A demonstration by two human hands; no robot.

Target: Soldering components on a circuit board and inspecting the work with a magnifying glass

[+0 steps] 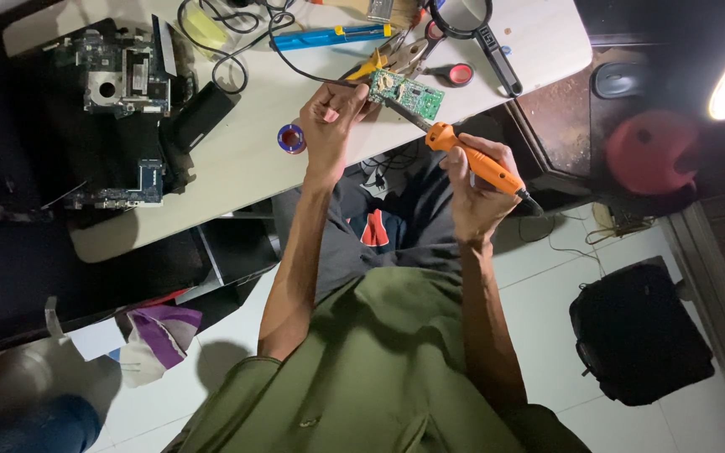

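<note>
Fingers (pixel 341 105) pinch small green circuit board (pixel 407 95); orange soldering iron (pixel 473 159) touching.

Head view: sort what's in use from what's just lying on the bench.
In use:
- small green circuit board, pinched in the left hand
- orange soldering iron, gripped in the right hand

Lying about:
- magnifying glass
- blue tool
- pliers
- solder spool
- large dismantled board
</note>
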